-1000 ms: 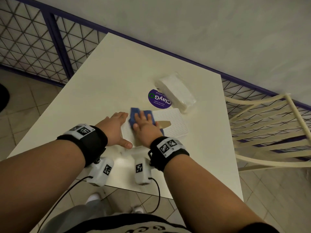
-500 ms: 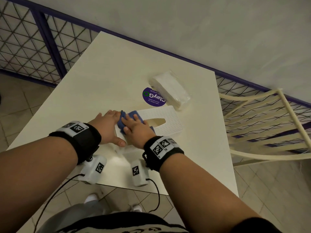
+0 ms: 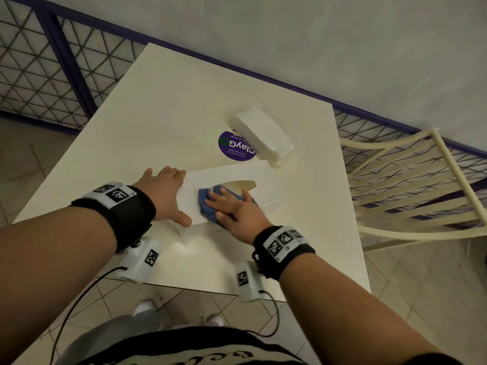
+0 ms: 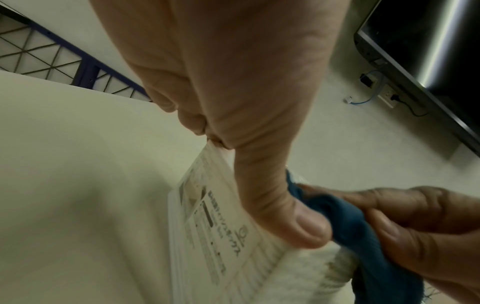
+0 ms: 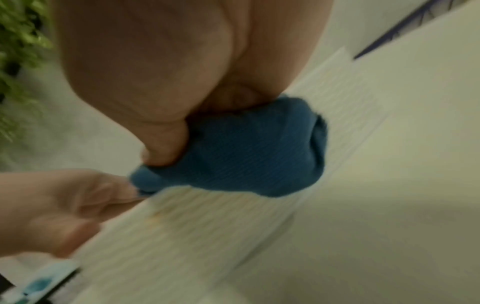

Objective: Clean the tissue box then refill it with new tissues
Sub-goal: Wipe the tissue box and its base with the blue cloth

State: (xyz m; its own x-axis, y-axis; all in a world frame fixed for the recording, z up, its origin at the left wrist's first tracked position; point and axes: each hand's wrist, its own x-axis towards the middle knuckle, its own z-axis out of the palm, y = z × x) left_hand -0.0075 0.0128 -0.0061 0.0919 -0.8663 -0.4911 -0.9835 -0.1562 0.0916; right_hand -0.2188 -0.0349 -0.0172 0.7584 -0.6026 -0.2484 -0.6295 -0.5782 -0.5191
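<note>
A white textured tissue box lies on the cream table, its oval opening facing up. My left hand grips the box's left end, thumb on the near side and fingers over the far edge. My right hand presses a bunched blue cloth onto the box top beside the opening; its thumb curls into the cloth. A wrapped pack of new white tissues lies just beyond the box. The box's printed label shows on its left end.
A round purple sticker sits on the table between box and tissue pack. A cream chair stands at the table's right side. Purple-framed mesh fencing runs behind and to the left, along a grey wall.
My right hand has slid the blue cloth rightward over the box top, from its left end toward the opening. The left hand keeps its hold on the box's left end.
</note>
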